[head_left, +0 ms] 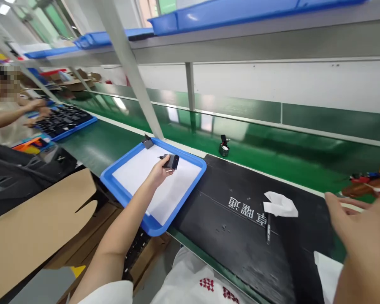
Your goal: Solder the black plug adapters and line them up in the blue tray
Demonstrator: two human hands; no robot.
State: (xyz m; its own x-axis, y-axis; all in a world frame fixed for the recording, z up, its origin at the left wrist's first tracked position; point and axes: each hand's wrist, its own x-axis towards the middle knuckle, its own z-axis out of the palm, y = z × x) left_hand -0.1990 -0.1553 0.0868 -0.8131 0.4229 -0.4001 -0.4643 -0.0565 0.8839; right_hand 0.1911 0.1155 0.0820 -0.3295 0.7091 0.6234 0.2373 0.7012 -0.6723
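Note:
My left hand (161, 172) is closed on a black plug adapter (171, 162), held over a blue tray (155, 228) lined with white paper. Another small black piece (148, 142) rests at the tray's far corner. On the right, my right hand (361, 223) is blurred above the edge of the black mat (221, 236); its fingers are partly bent and what they hold, if anything, cannot be made out. A crumpled white tissue (280, 204) and a dark pen-like tool (268, 230) lie on the mat.
A small black device (223, 146) stands on the green belt (256, 152). Further right, an orange-brown object (364, 185) has red and blue parts. At the left, a person works over a tray of black parts (66, 120). A metal post (133, 76) rises behind my tray.

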